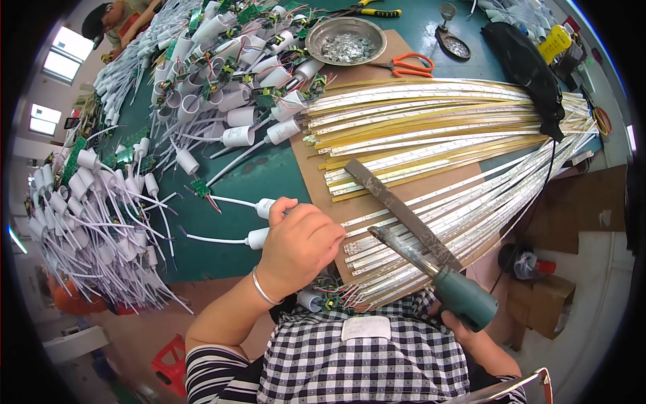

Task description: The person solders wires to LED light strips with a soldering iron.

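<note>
My left hand [301,244] is closed, knuckles up, at the left ends of the LED strips [377,259]. Two white plastic housings [258,238] with white cables touch or lie just behind it; what its fingers hold is hidden. A soldering iron [464,296] with a green handle and metal shaft slants up and left over the strips. Behind its handle, my right hand [459,328] shows only in part, apparently closed on it. Beneath the iron, a flat dark metal bar [404,212] lies across the strips. Another housing [309,300] with a circuit board and red wires rests near my lap.
Heaped housings with circuit boards [235,74] and bundled cabled housings [94,215] cover the table's left. Behind the strips are a metal bowl [345,42] of silvery bits, orange-handled scissors [412,65] and a black pouch [528,74]. A person [124,27] sits at far left.
</note>
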`<action>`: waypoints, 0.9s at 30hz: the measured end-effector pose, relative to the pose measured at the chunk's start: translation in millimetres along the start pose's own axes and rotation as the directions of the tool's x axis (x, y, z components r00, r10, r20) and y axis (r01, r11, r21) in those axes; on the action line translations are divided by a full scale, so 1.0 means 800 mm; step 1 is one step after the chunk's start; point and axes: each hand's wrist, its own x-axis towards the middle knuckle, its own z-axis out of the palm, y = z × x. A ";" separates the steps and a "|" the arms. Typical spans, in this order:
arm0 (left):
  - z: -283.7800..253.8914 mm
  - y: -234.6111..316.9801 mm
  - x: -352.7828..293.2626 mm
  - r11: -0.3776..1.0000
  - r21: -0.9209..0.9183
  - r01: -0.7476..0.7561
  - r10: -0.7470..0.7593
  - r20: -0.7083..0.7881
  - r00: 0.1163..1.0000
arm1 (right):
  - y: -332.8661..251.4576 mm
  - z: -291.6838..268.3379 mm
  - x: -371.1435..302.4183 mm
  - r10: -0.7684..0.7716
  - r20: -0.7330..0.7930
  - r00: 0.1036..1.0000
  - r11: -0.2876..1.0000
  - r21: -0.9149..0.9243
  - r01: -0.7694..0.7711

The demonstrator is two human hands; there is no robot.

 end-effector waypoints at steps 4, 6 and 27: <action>0.000 -0.002 0.001 0.997 0.067 -0.033 0.030 0.047 0.998 | -0.005 -0.001 0.000 0.076 0.034 0.997 0.997 -0.028 -0.075; 0.003 -0.001 0.001 0.993 0.107 -0.042 0.038 0.044 0.998 | -0.007 -0.002 0.003 0.082 0.054 0.995 0.994 -0.070 -0.078; 0.010 0.001 0.003 0.994 0.101 -0.046 0.047 -0.008 0.999 | -0.005 0.004 0.012 0.024 0.116 0.993 0.991 -0.134 -0.008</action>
